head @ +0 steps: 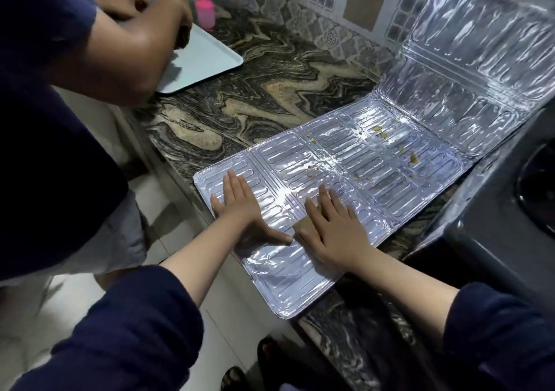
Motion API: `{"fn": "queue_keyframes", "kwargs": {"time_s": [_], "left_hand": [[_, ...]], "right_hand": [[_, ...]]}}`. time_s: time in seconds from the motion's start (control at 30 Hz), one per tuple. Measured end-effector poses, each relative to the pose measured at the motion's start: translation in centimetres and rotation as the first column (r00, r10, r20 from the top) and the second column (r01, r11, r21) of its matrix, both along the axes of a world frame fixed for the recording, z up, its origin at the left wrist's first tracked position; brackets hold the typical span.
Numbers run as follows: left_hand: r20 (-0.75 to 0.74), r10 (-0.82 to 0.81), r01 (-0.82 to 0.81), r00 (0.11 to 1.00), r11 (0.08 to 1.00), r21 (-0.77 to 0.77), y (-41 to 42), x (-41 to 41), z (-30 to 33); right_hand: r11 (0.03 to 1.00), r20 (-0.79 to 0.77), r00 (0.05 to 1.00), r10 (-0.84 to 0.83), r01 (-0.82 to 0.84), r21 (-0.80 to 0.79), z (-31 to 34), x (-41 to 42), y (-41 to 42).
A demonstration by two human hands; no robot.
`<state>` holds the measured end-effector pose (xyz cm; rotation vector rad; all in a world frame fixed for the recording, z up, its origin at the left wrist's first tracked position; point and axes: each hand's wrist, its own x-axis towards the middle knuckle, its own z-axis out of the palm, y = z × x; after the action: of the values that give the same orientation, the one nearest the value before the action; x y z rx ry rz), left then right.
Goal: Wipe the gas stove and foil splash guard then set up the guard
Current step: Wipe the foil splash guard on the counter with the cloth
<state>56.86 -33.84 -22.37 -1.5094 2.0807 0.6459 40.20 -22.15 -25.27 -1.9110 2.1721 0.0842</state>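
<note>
- Nearest the camera, two forearms in dark blue sleeves reach forward over the edge of the marbled stone tabletop (270,69).
- On the near end of the foil splash guard (345,186) the left hand (240,207) lies palm down, fingers straight and close together pointing away, thumb stretched out sideways toward the other hand; it grips nothing.
- Just beside it, the right hand (333,225) also rests flat on the foil, fingers lightly spread and aimed up-left, holding nothing; its thumb tip nearly meets the left thumb.
- Unfolded, the guard lies with its long axis running from the near tabletop edge away to the upper right; the near panels lie flat, with the nearest corner overhanging the edge.
- Farther along, yellowish food specks (413,157) dot the middle panels.
- Beyond them the far panels bend upward and lean against the patterned tile wall (330,6).
- At the right edge sits the dark gas stove (495,204), touching the guard's side.
- Far left, a second person's hands work over a pale tray (204,60), with a pink bottle (205,12) behind it.
</note>
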Motion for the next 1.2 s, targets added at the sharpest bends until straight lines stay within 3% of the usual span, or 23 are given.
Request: {"fn": "queue_keyframes", "kwargs": {"time_s": [0.27, 0.47, 0.63, 0.73, 0.83, 1.0, 1.2], "left_hand": [[-0.015, 0.001, -0.001, 1.0, 1.0, 0.02, -0.1, 0.2, 0.1], [-0.016, 0.004, -0.003, 1.0, 1.0, 0.023, -0.1, 0.1, 0.1], [-0.022, 0.005, -0.004, 1.0, 1.0, 0.024, 0.1, 0.2, 0.3], [-0.027, 0.006, -0.005, 1.0, 1.0, 0.028, 0.1, 0.2, 0.3], [-0.03, 0.007, -0.006, 1.0, 0.999, 0.035, 0.0, 0.2, 0.3], [0.009, 0.023, -0.024, 1.0, 0.997, 0.069, 0.2, 0.8, 0.5], [0.104, 0.062, -0.072, 0.993, 0.992, 0.099, 0.5, 2.3, 1.0]], "right_hand": [[0.998, -0.05, 0.998, -0.03, 0.032, 0.048, 0.7, -0.2, 3.0], [0.973, -0.085, 0.976, -0.2, 0.208, 0.1, 1.1, 2.0, 4.4], [0.984, -0.16, 0.975, -0.156, 0.168, 0.065, 2.0, 1.5, 5.0], [0.969, -0.229, 0.971, -0.066, 0.117, 0.216, 4.7, 1.3, 5.4], [0.948, -0.202, 0.979, -0.037, 0.098, 0.303, 8.8, 0.6, 4.0], [0.998, -0.112, 0.993, -0.028, 0.035, 0.059, 11.4, -2.1, -3.3], [0.988, -0.077, 0.996, 0.041, -0.052, -0.146, 7.3, -1.8, -13.8]]}}
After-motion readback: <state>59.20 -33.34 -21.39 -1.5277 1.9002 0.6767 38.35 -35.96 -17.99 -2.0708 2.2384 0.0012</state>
